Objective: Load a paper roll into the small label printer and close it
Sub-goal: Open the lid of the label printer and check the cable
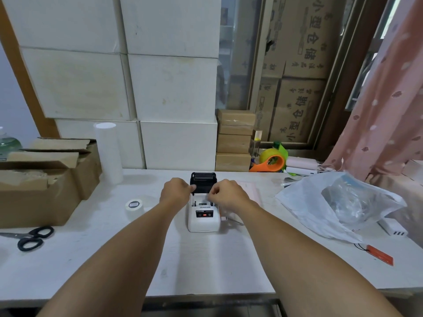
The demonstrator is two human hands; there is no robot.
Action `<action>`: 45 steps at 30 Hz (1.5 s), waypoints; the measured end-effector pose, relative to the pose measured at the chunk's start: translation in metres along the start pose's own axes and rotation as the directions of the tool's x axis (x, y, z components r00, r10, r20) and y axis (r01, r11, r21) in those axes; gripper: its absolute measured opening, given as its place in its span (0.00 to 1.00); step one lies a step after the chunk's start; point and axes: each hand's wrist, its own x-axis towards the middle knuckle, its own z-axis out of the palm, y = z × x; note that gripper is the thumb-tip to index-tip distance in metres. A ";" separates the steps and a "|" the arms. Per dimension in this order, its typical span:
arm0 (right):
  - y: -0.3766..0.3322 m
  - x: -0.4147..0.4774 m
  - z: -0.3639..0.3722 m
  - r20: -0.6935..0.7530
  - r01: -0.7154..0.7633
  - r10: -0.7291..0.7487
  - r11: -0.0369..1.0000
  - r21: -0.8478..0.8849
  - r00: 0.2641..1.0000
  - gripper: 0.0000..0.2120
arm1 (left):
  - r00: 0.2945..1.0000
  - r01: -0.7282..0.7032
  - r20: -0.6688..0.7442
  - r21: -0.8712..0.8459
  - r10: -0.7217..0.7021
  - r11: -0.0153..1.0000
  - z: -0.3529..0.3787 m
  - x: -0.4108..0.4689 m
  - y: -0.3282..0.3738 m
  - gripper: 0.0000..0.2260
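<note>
At the middle of the pale white table sits the small white plastic label printer, its black hinged lid standing raised at the 12 o'clock edge and the paper bay below it exposed. Both hands reach in from 6 o'clock: the left hand is curled with its fingertips on the left edge of the lid, and the right hand is curled at the lid's right side over the open bay; whether either one actually pinches something cannot be told, as the fingers hide the contact. A small white paper roll with a dark core lies on the table at 9 o'clock of the printer, just beyond the left forearm and apart from it. Farther toward 9 o'clock stands an open brown cardboard box, with black-handled scissors lying in front of it at 8 o'clock. A tall white cylindrical roll stands upright at 11 o'clock, against a stack of large white boxes. At 1 o'clock rests an orange and green tape dispenser with yellow tape, beside a short stack of small brown cartons. At 3 o'clock a crumpled translucent white plastic bag spreads over the table, and an orange flat tag lies at 4 o'clock near the table edge. Nothing lies between the forearms and the printer.
</note>
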 end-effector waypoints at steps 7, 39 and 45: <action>-0.024 0.006 0.008 0.109 0.050 -0.025 0.971 -0.233 0.994 0.13 | 0.979 0.002 0.205 -0.071 0.013 0.997 -0.002 -0.009 -0.018 0.11; -0.016 0.006 0.002 0.168 0.066 -0.042 0.988 -0.140 0.985 0.08 | 0.981 0.032 0.193 -0.135 -0.006 0.990 -0.002 -0.027 -0.019 0.11; -0.009 -0.001 0.005 0.139 0.106 -0.093 0.991 -0.085 0.986 0.06 | 0.982 0.028 0.188 -0.137 -0.001 0.990 0.000 -0.028 -0.017 0.07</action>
